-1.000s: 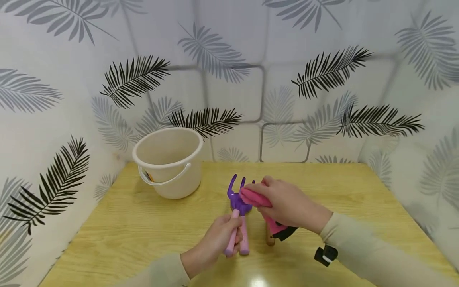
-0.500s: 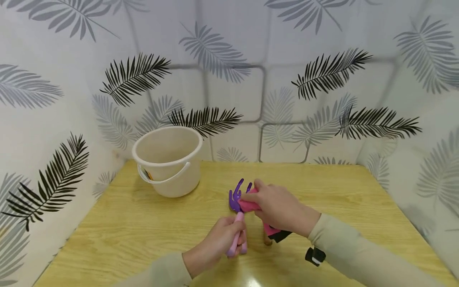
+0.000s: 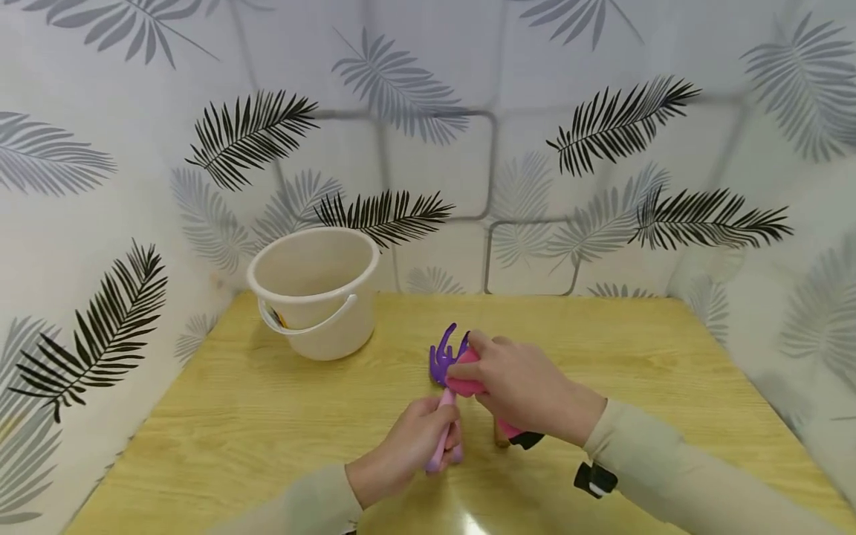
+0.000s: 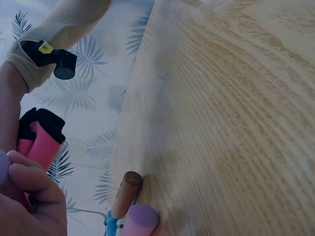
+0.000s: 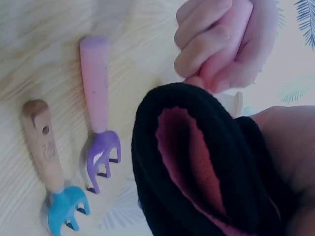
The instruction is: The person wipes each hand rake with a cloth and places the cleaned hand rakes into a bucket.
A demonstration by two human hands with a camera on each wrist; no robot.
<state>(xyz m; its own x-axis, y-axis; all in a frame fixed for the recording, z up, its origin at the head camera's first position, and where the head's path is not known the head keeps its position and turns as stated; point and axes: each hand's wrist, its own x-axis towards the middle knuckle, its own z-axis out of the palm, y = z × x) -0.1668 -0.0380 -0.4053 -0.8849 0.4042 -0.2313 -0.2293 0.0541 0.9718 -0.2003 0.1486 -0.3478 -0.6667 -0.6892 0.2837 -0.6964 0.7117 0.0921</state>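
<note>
My left hand grips the pink handle of a purple-headed garden hand tool. My right hand holds a bunched pink glove with a black cuff against the tool where head and handle meet. Purple tines show beyond the glove; the rest of the head is covered. Below, a second purple garden fork with a pink handle lies on the table. Beside it lies a blue garden fork with a wooden handle, mostly hidden under my right hand in the head view.
A cream bucket with a white handle stands at the back left of the wooden table. Something small and coloured shows by its side. Leaf-patterned curtains hang behind and along both sides.
My right hand has shifted slightly left, and the glove has moved to the base of the purple head. My left hand has moved a little right, and the tool has turned in its grip.
</note>
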